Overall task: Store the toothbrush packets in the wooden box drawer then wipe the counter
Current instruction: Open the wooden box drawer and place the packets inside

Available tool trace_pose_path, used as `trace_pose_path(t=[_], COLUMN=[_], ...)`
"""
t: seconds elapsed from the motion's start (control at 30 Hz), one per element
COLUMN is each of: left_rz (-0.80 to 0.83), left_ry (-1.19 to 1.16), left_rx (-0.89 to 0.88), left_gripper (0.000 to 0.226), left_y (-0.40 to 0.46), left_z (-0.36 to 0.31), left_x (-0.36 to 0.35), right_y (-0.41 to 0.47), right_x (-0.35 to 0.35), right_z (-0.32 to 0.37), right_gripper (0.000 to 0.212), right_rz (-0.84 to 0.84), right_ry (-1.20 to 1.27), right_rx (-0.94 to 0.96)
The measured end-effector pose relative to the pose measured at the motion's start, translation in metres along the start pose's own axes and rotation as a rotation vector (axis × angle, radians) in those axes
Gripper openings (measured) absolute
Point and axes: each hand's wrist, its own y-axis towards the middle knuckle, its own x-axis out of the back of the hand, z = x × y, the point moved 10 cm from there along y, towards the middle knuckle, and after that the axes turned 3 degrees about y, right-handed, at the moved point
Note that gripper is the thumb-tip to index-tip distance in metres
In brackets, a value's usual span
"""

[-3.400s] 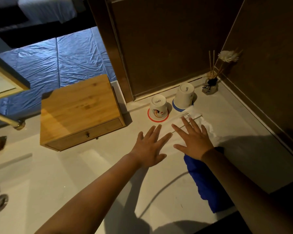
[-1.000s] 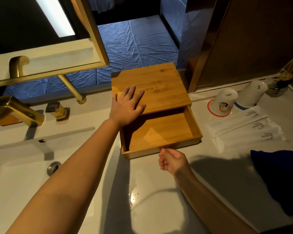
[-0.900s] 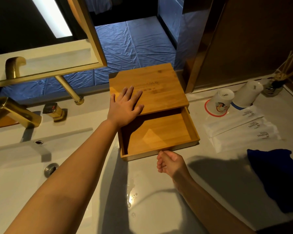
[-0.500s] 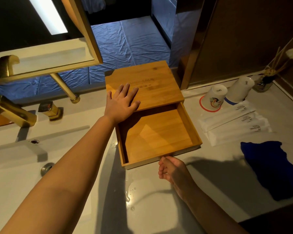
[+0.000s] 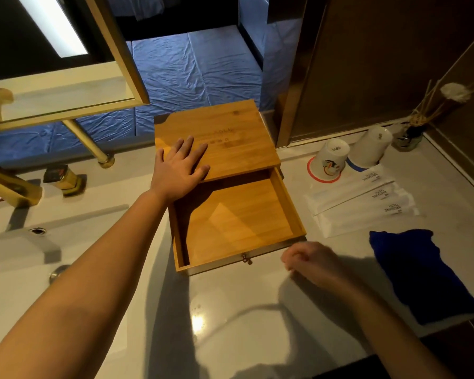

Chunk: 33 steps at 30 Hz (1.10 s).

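Note:
The wooden box (image 5: 230,132) stands on the white counter (image 5: 230,318). Its drawer (image 5: 236,222) is pulled out toward me and holds nothing; the small knob (image 5: 246,259) on its front is free. My left hand (image 5: 179,166) lies flat, fingers spread, on the box's lid. My right hand (image 5: 309,262) hovers loosely curled just right of the drawer's front corner, holding nothing. Three white toothbrush packets (image 5: 364,203) lie side by side to the right of the drawer. A dark blue cloth (image 5: 419,274) lies in front of them.
Two upturned white cups (image 5: 331,160) stand behind the packets, and a reed diffuser (image 5: 411,132) sits in the back right corner. A gold tap (image 5: 8,187) and the sink basin (image 5: 17,283) are on the left. A mirror frame (image 5: 115,50) hangs above.
The drawer has slid further out. My right hand has let go of the knob and moved to the right. My left hand stays on the lid.

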Motion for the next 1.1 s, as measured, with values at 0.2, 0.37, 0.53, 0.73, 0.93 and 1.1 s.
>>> trace_pose_path(t=[0.2,0.37,0.53,0.73,0.93,1.1], left_rz=[0.007,0.014,0.033,0.033,0.042,0.036], left_ry=[0.010,0.010,0.017,0.013,0.014,0.022], left_rx=[0.022,0.034,0.047,0.045,0.044,0.038], left_gripper=[0.060,0.060,0.060,0.060,0.060,0.059], left_y=[-0.001,-0.002,-0.002,-0.001,-0.001,-0.001], left_z=[0.000,-0.001,-0.001,-0.001,-0.001,-0.002], left_x=[0.001,0.003,0.002,0.004,0.002,0.001], right_y=[0.018,0.035,0.073,0.082,0.054,-0.014], right_x=[0.105,0.149,0.156,0.155,0.164,0.122], right_z=[-0.005,0.002,-0.017,-0.014,0.023,0.143], right_gripper=[0.017,0.034,0.040,0.032,0.022,0.009], right_rz=[-0.278,-0.443,-0.306,-0.261,-0.374,-0.546], right_ry=[-0.128,-0.585,-0.890,-1.013,-0.824,-0.759], right_rx=[0.051,0.275,0.262,0.340,0.413,0.873])
